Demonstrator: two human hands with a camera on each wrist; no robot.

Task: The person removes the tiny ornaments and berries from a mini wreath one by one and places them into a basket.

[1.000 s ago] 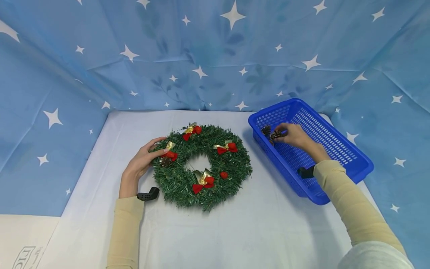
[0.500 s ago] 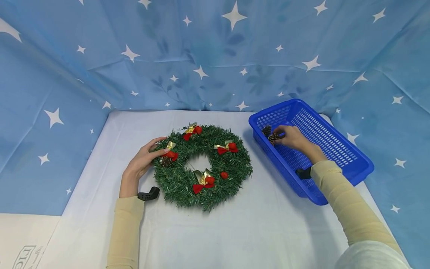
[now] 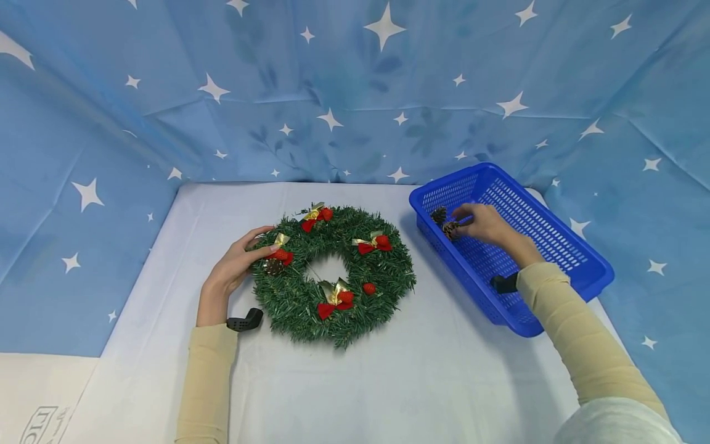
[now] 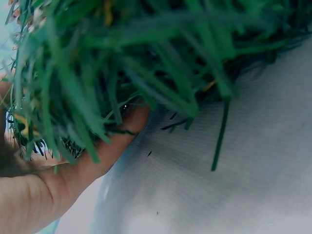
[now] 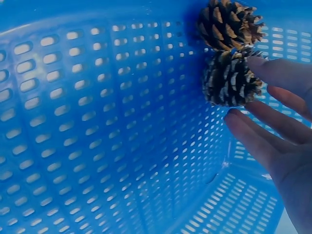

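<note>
A green wreath (image 3: 383,290) with red-and-gold bows lies flat on the white-covered table. My left hand (image 3: 235,262) grips its left rim, thumb on top beside a bow and a small pine cone (image 3: 273,266). In the left wrist view, part of that hand reaches under the green needles. My right hand (image 3: 488,225) is inside the blue basket (image 3: 501,305), at its left end. Its fingertips pinch a pine cone (image 5: 229,80) at the side. Another pine cone (image 5: 226,24) touches that one, close to the basket wall.
The basket stands at the table's right, turned at an angle. A blue curtain with white stars (image 3: 333,148) hangs behind and on both sides. Bare white tablecloth (image 3: 388,388) lies in front of the wreath. A cream printed sheet (image 3: 44,394) shows at lower left.
The pine cone at my right fingers has turned and sits slightly lower in the basket. My right hand has shifted only a little. The left hand and wreath stay put.
</note>
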